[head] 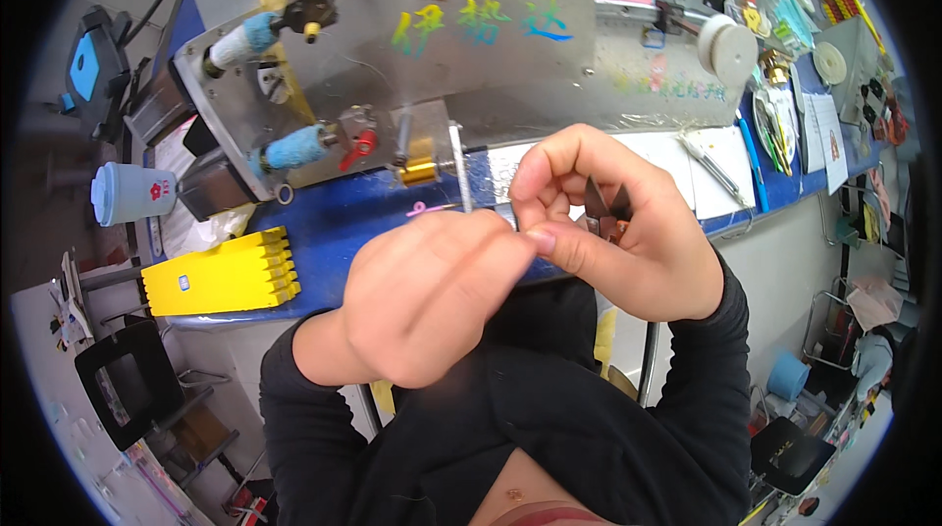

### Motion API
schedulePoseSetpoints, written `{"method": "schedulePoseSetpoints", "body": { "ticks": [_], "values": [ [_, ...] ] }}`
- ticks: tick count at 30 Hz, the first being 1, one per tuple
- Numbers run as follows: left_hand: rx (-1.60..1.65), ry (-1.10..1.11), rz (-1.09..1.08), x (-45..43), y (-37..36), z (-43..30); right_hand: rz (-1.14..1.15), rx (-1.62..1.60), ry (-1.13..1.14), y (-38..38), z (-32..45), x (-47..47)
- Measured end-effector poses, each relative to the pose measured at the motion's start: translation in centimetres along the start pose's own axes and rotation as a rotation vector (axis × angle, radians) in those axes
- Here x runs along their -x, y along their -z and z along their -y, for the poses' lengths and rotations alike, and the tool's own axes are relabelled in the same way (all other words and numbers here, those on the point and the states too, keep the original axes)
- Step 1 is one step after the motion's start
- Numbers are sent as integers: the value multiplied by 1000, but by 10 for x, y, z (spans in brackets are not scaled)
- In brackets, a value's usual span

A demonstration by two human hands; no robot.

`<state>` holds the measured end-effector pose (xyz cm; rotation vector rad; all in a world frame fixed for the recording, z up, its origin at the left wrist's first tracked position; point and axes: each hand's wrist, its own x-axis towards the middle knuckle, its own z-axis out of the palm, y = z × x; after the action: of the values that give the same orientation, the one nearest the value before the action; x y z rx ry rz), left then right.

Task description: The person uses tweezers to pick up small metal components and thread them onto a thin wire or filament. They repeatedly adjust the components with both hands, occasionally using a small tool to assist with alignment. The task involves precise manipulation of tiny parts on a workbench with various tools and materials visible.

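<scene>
My left hand point(434, 290) and my right hand point(618, 231) meet at the fingertips above the front edge of the blue bench point(331, 231). The back of my left hand faces the camera and hides its fingers. My right thumb and index finger are brought together; whether a fine thing lies between them cannot be told. Small scissors or snips point(605, 209) with dark pointed blades are tucked in my right palm, blades pointing away from me. Beyond my left hand lie a pink looped tool point(427, 209) and a spool of gold-coloured thread or wire point(418, 171).
A metal machine point(486, 40) with blue-wrapped handles point(294, 148) spans the bench's back. At the left are a yellow notched block point(221, 273) and a light-blue lidded cup point(132, 193). To the right are white paper point(706, 195), a blue pen point(751, 158), a white spool point(734, 55) and a tray of tools point(776, 130).
</scene>
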<state>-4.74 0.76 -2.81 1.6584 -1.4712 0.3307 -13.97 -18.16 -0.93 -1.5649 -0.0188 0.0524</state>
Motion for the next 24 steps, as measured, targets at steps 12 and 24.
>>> {"method": "schedulePoseSetpoints", "body": {
  "ticks": [12,24],
  "values": [
    [198,498,-151,19,36,9,12,92,-27,-31,6,-49],
    [-234,362,44,15,35,21,-51,-61,-218,-12,-2,-90]
  ]
}}
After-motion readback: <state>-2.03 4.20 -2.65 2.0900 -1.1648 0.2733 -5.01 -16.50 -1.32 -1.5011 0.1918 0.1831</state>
